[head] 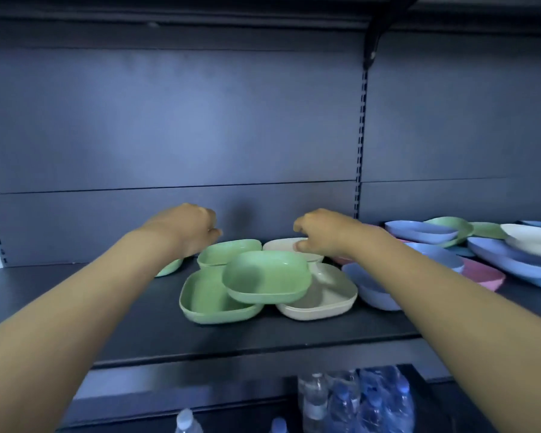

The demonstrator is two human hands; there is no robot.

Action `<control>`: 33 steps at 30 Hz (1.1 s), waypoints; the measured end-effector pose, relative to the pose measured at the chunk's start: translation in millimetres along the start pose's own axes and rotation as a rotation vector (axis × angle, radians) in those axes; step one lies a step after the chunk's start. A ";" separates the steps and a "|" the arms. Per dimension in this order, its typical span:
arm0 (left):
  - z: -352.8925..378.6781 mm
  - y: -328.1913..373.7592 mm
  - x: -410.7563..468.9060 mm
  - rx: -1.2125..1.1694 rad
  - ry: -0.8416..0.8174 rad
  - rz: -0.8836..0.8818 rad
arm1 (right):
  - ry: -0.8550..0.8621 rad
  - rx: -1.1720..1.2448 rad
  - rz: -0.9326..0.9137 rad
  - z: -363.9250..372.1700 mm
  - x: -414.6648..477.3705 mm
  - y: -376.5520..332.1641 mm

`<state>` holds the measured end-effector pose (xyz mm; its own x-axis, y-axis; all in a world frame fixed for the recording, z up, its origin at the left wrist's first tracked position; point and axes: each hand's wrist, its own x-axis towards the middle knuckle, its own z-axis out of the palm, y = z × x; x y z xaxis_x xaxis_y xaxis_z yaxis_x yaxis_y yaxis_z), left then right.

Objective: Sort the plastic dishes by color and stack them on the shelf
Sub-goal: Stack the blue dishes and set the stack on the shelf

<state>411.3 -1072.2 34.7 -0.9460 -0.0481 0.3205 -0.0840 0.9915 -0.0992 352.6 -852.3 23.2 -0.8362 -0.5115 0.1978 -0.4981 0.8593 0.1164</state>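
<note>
Green, cream, blue and pink plastic dishes lie on a dark shelf (138,323). In the middle, one green dish (266,279) rests tilted on a larger green dish (206,301) and a cream dish (325,298). Behind them sit another green dish (228,250) and a cream dish (280,244). My left hand (188,229) hovers with curled fingers just left of the rear green dish and holds nothing. My right hand (322,232) is over the rear cream dish, thumb at its rim, fingers apart. My left forearm partly hides a further green dish (169,267).
To the right lie a blue bowl (372,292), a pink dish (484,273) and a loose pile of blue, green and cream plates (512,245). The shelf's back panel (169,135) stands close behind. Water bottles (356,398) are on the level below.
</note>
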 end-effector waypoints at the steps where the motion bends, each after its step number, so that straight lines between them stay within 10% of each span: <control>1: -3.8 19.8 -6.3 -0.009 0.007 0.017 | 0.012 -0.015 0.001 -1.8 -15.3 11.5; 15: -24.0 261.7 -58.0 -0.153 -0.005 0.119 | -0.002 -0.065 0.053 -4.2 -193.3 187.1; 33: 37.7 296.4 40.9 -0.249 0.037 -0.084 | 0.086 0.295 0.224 58.0 -107.7 278.0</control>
<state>335.9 -784.8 -17.1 -0.9267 -0.1311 0.3522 -0.0776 0.9837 0.1622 290.8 -558.4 -22.2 -0.9159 -0.2979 0.2692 -0.3599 0.9063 -0.2216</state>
